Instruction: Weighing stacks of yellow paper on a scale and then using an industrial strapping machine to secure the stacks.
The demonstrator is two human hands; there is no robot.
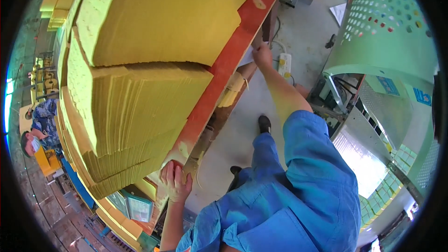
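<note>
My left hand (176, 183) rests on the red table edge (184, 147), its fingers laid over the top and the thumb apart; it holds nothing. Beside it rise thick stacks of yellow cardboard sheets (140, 107), the nearer one with many cut edges showing. My right arm stretches forward along the table's side. At its end my right hand (262, 57) is closed just below the table edge, next to a white piece (248, 56) and a dark table support. What its fingers grip is hidden.
A green perforated machine guard (378, 42) stands at the right, above a metal plate (359, 151). On the floor lies a white power strip (284, 65) with cables. Yellow bundles (232, 91) sit under the table. At far left is a masked person (44, 121); a teal folder (140, 206) lies nearer.
</note>
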